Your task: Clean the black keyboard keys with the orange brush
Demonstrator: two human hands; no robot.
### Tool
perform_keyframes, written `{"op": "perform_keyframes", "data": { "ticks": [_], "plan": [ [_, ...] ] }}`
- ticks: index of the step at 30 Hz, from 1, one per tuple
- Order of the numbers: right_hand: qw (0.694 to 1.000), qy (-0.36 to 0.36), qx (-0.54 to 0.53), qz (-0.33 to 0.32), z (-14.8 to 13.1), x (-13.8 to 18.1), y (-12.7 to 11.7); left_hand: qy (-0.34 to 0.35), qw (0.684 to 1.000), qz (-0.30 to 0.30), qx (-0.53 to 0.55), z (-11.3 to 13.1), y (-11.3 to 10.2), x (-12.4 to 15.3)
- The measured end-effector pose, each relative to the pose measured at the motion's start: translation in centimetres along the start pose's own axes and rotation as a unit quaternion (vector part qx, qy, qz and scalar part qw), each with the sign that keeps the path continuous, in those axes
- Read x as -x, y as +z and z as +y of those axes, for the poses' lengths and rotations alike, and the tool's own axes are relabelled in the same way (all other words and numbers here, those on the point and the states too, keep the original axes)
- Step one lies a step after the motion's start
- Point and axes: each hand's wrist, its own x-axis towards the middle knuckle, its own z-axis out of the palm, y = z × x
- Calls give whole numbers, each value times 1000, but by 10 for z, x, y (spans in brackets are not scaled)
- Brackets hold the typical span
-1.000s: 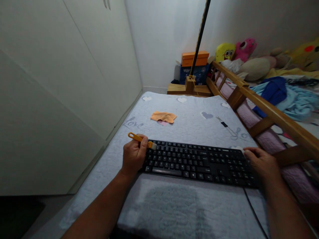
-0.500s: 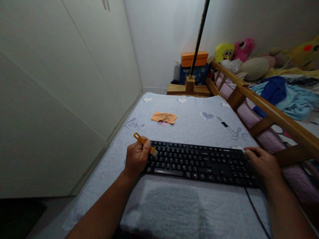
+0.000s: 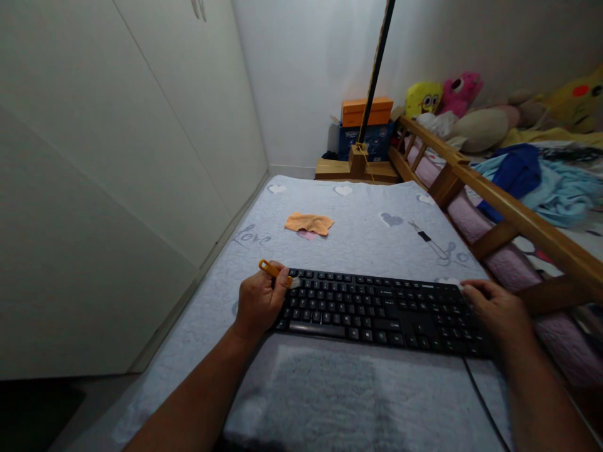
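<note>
A black full-size keyboard (image 3: 348, 304) lies across the bed in front of me, with its cable running off toward the lower right. My left hand (image 3: 258, 300) is closed around a small brush with an orange handle (image 3: 269, 269), at the keyboard's left end. The brush's pale bristles (image 3: 294, 282) are over the upper left keys. At the opposite end, my right hand (image 3: 499, 314) grips the keyboard's right edge, thumb and fingers near its top corner. My palm hides part of that side.
An orange cloth (image 3: 308, 223) lies on the grey-blue bed cover (image 3: 320, 389) beyond the keyboard. A thin metal tool with a black middle (image 3: 424, 236) rests at the right. A wooden rail (image 3: 509, 188) borders the right side; a white cabinet (image 3: 141, 188) stands left.
The brush has turned flatter, and its bristles have moved up toward the keyboard's top rows. My right hand keeps its hold on the right edge.
</note>
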Motion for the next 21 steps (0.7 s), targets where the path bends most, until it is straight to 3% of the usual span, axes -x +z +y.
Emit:
{"op": "perform_keyframes", "data": {
  "ticks": [11,21],
  "plan": [
    [1000,-10,1,8,-2,3,0,-30,998,31,37,2,-4,1],
    [1000,-20,-4,9,5,-2,2,-18,1000,-4,13,3,-1,-1]
  ]
}}
